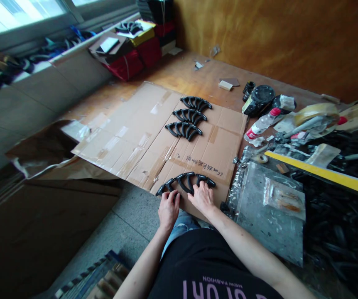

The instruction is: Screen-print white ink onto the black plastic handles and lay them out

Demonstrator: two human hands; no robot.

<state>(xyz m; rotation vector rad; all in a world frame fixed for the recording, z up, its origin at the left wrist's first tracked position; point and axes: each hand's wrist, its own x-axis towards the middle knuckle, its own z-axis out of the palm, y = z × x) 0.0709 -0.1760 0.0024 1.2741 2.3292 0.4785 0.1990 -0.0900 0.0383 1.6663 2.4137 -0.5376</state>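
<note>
A row of black curved plastic handle-like pieces [183,181] lies in a fan at the front edge of a flattened cardboard sheet [148,153]. At the row's left end, my left hand [168,209] has its fingers closed on one of these pieces. My right hand [202,198] grips another piece towards the right end, its fingers partly covering it. Farther up the cardboard, three similar black fans [183,130] lie one behind another, with their pieces side by side.
Right of the cardboard stand a red-capped bottle [262,123], a black tub [260,99] and a grey plate [260,232]. Many black parts [344,232] fill the area beyond a yellow-edged strip [322,173]. Red bundles [132,62] sit at the back left by the window ledge.
</note>
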